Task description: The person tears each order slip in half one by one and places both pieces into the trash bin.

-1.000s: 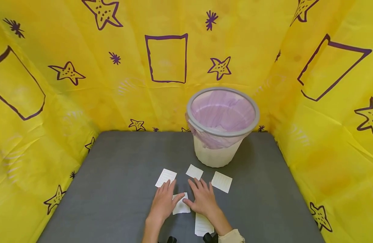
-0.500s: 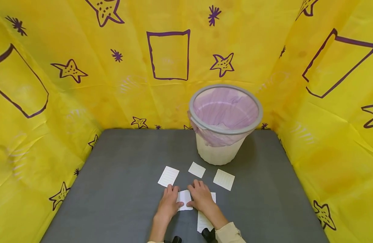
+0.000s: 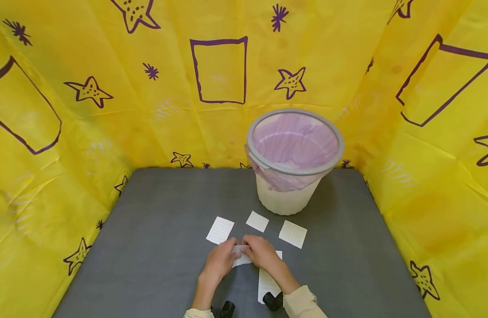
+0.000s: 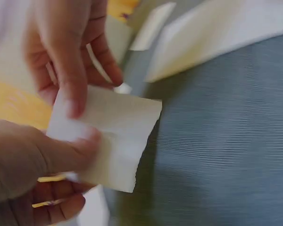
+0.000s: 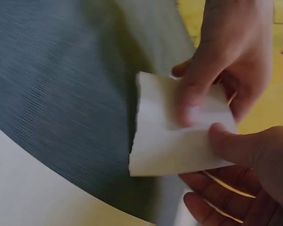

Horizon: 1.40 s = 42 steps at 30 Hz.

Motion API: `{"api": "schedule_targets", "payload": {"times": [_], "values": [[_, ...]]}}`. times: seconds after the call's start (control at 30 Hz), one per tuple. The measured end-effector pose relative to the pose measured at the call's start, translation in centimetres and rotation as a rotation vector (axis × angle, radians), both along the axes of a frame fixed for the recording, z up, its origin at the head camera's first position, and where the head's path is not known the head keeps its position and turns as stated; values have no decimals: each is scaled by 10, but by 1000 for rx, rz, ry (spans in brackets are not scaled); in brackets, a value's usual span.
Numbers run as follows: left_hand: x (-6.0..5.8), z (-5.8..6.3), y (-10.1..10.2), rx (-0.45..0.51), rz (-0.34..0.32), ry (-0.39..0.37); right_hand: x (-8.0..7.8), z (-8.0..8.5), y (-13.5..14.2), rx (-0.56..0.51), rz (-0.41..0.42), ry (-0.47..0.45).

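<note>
A small white paper slip [image 3: 240,257] is lifted off the grey table [image 3: 164,221] between both hands. My left hand [image 3: 229,252] pinches its left side and my right hand [image 3: 249,250] pinches its right side. The left wrist view shows the slip [image 4: 120,136] bent, with my left thumb on it from below left and my right hand's fingers [image 4: 70,70] on it from above. In the right wrist view the same slip [image 5: 167,139] is pinched by my right thumb [image 5: 231,143] and by my left hand's fingers [image 5: 212,70].
Three lined paper slips lie flat beyond the hands [image 3: 220,230], [image 3: 257,221], [image 3: 293,233], and another slip [image 3: 269,282] lies under my right forearm. A white bin [image 3: 285,201] with a purple liner stands behind them. Yellow patterned sheets wall in the table on three sides.
Both hands drew together over the slip, curled their fingers on it and lifted it off the table. It lay flat under them before.
</note>
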<state>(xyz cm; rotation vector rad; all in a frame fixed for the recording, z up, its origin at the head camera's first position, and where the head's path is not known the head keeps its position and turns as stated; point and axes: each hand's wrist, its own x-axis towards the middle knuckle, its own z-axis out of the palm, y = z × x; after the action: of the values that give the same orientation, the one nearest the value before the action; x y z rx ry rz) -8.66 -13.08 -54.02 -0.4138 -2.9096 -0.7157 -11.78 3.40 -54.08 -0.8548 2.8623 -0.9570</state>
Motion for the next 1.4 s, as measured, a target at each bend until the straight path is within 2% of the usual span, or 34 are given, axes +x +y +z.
{"api": "schedule_targets", "payload": {"times": [0.07, 0.17, 0.27, 0.33, 0.47, 0.57, 0.63, 0.83, 0.93, 1.1, 1.23, 1.3, 1.4], "values": [[-9, 15, 1, -7, 1, 63, -9, 16, 6, -38, -9, 3], [-23, 44, 2, -7, -7, 143, -23, 46, 14, -93, 15, 65], [-36, 75, 5, 11, -34, 159, -35, 74, 21, -147, 39, 115], [-42, 91, 7, 23, -58, 174, -41, 90, 25, -177, 56, 138], [-53, 112, 13, 28, -124, 180, -49, 109, 33, -218, 98, 133], [-58, 121, 16, 57, -174, 128, -54, 115, 39, -258, 136, 76], [-62, 126, 17, 102, -207, 58, -56, 118, 43, -288, 164, 21], [-75, 144, 15, 328, -333, -299, -62, 132, 58, -361, 234, -166], [-79, 156, 16, 417, -386, -414, -61, 145, 64, -409, 238, -313], [-83, 170, 21, 502, -440, -488, -60, 164, 72, -467, 200, -547], [-82, 181, 29, 562, -445, -524, -59, 176, 79, -521, 167, -657], [-78, 190, 33, 577, -436, -515, -57, 183, 84, -567, 170, -696], [-71, 201, 38, 566, -431, -450, -51, 193, 89, -632, 185, -747]]}}
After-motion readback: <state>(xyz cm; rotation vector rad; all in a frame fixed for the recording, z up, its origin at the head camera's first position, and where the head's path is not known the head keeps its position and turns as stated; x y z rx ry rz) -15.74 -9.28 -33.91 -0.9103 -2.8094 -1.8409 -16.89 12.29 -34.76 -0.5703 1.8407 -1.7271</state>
